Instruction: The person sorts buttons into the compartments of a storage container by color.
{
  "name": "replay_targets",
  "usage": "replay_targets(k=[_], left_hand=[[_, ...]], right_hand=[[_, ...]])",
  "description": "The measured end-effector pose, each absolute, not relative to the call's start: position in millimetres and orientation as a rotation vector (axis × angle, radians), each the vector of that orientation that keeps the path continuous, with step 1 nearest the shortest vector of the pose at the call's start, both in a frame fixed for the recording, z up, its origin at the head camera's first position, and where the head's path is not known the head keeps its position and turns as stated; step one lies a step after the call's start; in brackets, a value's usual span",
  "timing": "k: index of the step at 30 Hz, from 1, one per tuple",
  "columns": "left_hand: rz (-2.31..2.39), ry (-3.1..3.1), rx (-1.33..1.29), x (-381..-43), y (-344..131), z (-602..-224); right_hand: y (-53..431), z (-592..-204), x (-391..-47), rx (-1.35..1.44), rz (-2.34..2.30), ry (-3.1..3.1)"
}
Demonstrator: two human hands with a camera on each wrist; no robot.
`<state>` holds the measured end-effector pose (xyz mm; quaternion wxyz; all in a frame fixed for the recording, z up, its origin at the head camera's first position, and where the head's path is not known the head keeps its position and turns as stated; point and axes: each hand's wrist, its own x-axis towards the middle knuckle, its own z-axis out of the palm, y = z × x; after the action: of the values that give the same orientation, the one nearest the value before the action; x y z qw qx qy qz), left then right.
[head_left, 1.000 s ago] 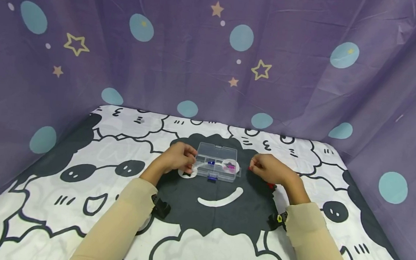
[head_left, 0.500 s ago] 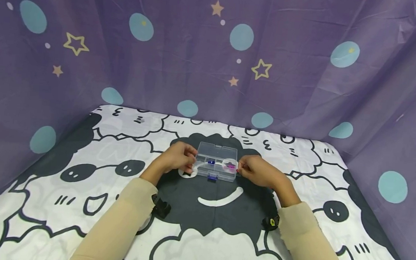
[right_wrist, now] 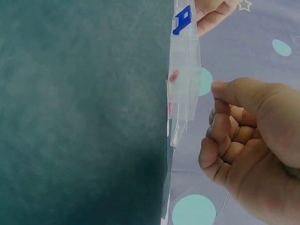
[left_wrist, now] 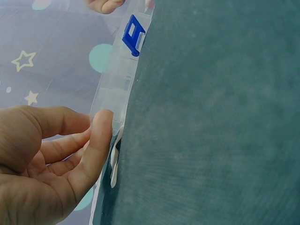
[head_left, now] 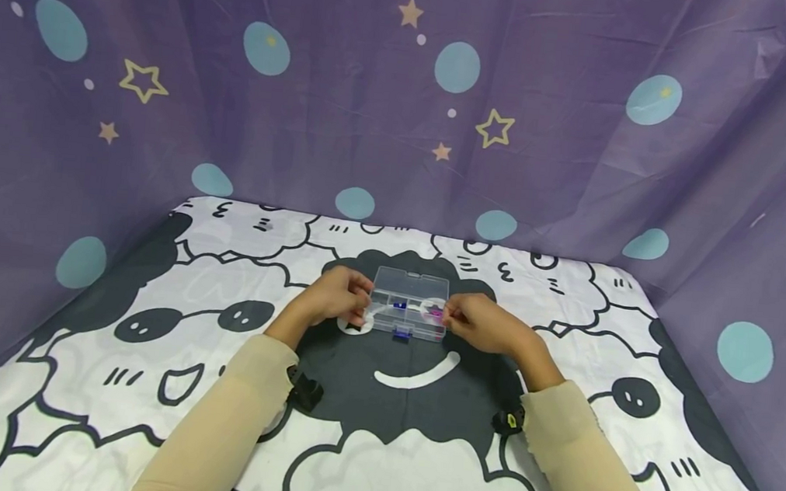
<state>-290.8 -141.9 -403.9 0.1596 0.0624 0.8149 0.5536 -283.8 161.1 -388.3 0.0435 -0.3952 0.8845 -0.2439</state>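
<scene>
A clear plastic compartment box [head_left: 386, 327] stands on the dark sheep face of the cloth, its lid [head_left: 412, 283] tipped back. A blue latch [left_wrist: 134, 35] hangs at the middle of its front side. My left hand [head_left: 338, 298] pinches the box's left end, thumb in front and fingers behind. Over the right end is my right hand [head_left: 481, 320], fingers curled and thumb tip by the index finger; nothing shows between them in the right wrist view. A small red piece [right_wrist: 174, 75] shows inside the box there. A small blue piece [head_left: 399, 305] lies in a compartment near the middle.
The table is covered by a cloth [head_left: 317, 473] with black-and-white sheep faces. A purple curtain [head_left: 346, 140] with stars and blue ovals hangs behind and at both sides. Each wrist wears a black camera; one is the left wrist's camera [head_left: 305, 392].
My right hand has moved left from beside the box to over its right end. The red piece seen at its fingertips earlier no longer shows there. My left hand stays on the box.
</scene>
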Motion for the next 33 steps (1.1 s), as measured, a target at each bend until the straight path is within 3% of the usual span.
replay_targets(k=[33], left_hand=[[1.575,2.343,0.183,-291,-142,-405]], right_hand=[[254,-369,-294,-0.657,-0.685,2.694]])
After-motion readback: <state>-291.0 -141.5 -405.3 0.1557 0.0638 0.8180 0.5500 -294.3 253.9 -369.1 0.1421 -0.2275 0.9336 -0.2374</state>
